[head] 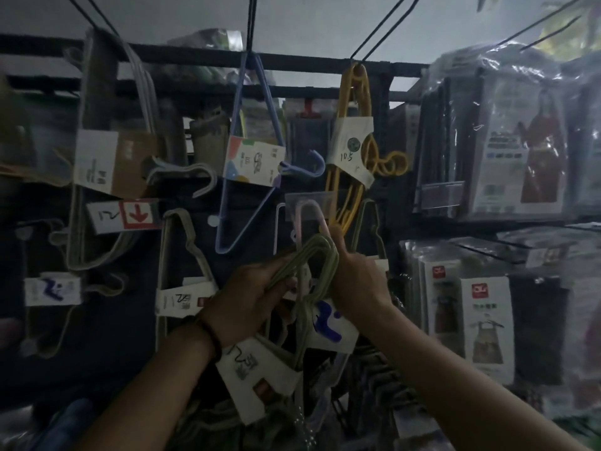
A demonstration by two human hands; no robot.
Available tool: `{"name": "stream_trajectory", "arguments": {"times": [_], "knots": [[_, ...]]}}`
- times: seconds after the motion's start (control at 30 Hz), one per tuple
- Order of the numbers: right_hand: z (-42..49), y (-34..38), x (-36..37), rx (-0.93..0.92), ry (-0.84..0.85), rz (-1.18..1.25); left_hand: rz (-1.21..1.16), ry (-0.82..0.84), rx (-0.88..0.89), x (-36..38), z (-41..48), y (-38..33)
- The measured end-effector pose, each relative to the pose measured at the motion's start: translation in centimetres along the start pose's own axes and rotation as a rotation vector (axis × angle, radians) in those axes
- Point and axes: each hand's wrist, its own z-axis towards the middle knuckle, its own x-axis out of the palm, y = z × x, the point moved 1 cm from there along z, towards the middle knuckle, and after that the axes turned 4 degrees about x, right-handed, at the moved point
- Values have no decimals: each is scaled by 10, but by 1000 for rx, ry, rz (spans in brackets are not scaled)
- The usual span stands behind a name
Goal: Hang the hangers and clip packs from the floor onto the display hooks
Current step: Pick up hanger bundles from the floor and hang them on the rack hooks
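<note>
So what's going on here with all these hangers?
A person holds a bundle of pale green hangers up against a display wall. The left hand grips it from the side and the right hand holds it near the curved tops. Above, yellow hangers and blue hangers already hang from hooks. The green bundle looks not yet hung.

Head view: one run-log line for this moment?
left grip holds green hanger bundle | right grip holds its top curve | bundle raised below yellow hangers
</note>
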Motion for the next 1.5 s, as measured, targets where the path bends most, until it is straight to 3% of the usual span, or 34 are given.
{"name": "stream_trajectory", "arguments": {"times": [0.13,0.27,0.4,0.63,0.73,0.8,1.03,1.27,1.43,1.5], "knots": [[32,-3,23,-31,94,99,92,-74,-44,7,6,14],[70,8,51,-52,46,135,81,-175,-133,7,-1,22],[107,19,86,-73,278,110,85,-239,-248,15,-11,24],[131,17,113,-45,386,261,81,-371,-352,31,-27,40],[124,6,86,-61,445,336,68,-404,-363,39,-26,46],[110,0,55,34,398,427,51,-404,-356,46,-22,46],[26,-43,-22,61,332,547,-165,-490,-354,94,22,44],[-23,-86,-27,45,265,191,-259,-630,-258,147,86,16],[-25,-125,-36,99,149,173,-340,-518,-264,173,109,-3],[-25,-139,-39,89,52,210,-310,-447,-171,180,109,-13]]}}
